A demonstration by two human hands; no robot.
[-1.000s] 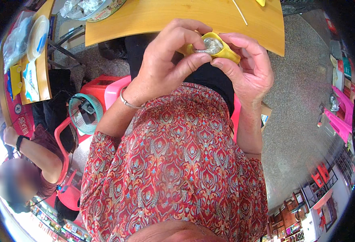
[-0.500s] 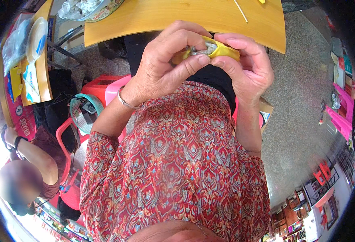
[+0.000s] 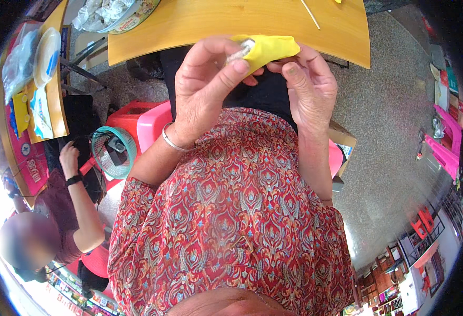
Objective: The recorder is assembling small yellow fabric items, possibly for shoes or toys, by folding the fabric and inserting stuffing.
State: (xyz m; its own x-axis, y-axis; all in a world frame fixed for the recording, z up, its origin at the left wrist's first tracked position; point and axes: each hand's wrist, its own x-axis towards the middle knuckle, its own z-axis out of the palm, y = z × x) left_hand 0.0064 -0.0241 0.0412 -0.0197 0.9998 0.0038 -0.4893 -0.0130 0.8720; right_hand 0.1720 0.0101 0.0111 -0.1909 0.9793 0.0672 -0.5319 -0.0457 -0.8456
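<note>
"What have you got in your hands?"

"A yellow piece (image 3: 271, 49). My left hand (image 3: 202, 84) pinches its left end between thumb and fingers, and some greyish-white stuff (image 3: 246, 48) shows at that end."

"And the right one?"

"My right hand (image 3: 310, 87) is loosely curled and partly open at the other end, with its thumb clear of the piece. Whether its fingers touch that end, I can't tell."

"Where are you holding it?"

"Up in the air above my lap, across the near edge of the yellowish desk (image 3: 200, 34) from where I look."

"What's on the desk?"

"A thin stick (image 3: 310, 14), and to its left a round container (image 3: 136, 20) with clear plastic bags (image 3: 102, 11) in it. A teal basket (image 3: 130, 160) is off to my left, near a co-worker's hand (image 3: 69, 155)."
</note>
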